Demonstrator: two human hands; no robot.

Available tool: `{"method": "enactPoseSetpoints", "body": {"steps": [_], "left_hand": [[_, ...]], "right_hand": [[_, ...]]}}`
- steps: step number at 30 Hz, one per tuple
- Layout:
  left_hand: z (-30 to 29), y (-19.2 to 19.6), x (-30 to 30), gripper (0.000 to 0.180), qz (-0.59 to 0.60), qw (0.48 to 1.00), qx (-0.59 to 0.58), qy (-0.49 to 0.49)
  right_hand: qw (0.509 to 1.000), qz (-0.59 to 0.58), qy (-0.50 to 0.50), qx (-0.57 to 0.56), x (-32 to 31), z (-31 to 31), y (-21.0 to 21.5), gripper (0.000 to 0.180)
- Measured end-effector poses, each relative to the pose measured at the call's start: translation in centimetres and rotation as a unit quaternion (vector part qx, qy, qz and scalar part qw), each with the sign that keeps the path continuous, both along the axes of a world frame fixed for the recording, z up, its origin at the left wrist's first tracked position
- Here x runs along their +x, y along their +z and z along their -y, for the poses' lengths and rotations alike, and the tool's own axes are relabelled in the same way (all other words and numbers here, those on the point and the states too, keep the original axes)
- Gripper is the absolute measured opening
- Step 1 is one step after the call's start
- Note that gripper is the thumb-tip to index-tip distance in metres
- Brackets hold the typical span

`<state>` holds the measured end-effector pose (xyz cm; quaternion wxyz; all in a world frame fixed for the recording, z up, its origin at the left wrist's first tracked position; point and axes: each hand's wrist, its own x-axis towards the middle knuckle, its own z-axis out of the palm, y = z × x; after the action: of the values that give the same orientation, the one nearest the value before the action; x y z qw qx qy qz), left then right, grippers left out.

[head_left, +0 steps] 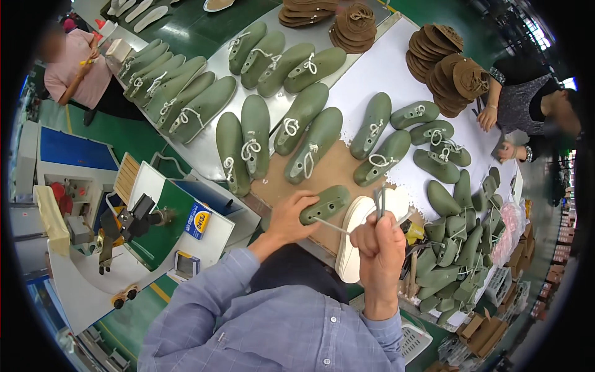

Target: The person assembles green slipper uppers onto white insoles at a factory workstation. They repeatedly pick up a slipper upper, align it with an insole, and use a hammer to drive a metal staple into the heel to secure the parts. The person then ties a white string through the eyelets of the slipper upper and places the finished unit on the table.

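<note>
A green shoe last with dark holes in its top is gripped at its left end by my left hand, fingers closed round it. From the last a white cord runs taut to my right hand. My right fingers are closed on that cord and also hold a thin two-pronged metal tool pointing away from me; its exact kind is unclear. White shoe soles lie beside the last, partly behind my right hand. Other green lasts with tied cord loops, such as one last, lie just beyond.
Rows of corded lasts cover the far left table. Stacked brown shoe pieces stand at the far right, near a person's hands. Loose lasts are heaped right. Another person stands far left; a machine is left.
</note>
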<state>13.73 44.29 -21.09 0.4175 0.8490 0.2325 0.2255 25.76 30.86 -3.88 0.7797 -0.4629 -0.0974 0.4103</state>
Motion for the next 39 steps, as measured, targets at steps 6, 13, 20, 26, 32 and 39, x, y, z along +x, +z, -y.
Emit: {"method": "enactPoseSetpoints", "body": {"steps": [6,13,20,26,32,39], "left_hand": [[-2.1,-3.3,-1.9,0.049,-0.094,0.992,0.083,-0.032],[-2.5,-3.5,-2.0,0.046,-0.081,0.992,0.057,-0.076],[-2.6,-3.5,-1.9,0.048,-0.094,0.992,0.038,-0.078],[-2.8,-2.9,-2.1,0.049,-0.115,0.989,0.036,-0.082],[-3.0,-3.7,-2.5,0.049,-0.096,0.991,0.02,-0.094],[-3.3,-2.3,-1.8,0.048,0.001,0.991,0.13,0.002]], "right_hand": [[0.903,0.265,0.078,-0.33,-2.0,0.3,-5.6,0.019],[0.75,0.484,0.181,-0.414,0.0,0.4,-13.8,0.015],[0.688,0.58,0.18,-0.398,-0.5,-1.8,-14.3,0.017],[0.925,0.211,-0.014,-0.315,-1.8,-2.5,-17.2,0.033],[0.965,0.025,-0.158,-0.209,3.6,1.5,-11.9,0.039],[0.945,-0.07,-0.152,-0.281,-5.4,7.6,-12.2,0.03]]}}
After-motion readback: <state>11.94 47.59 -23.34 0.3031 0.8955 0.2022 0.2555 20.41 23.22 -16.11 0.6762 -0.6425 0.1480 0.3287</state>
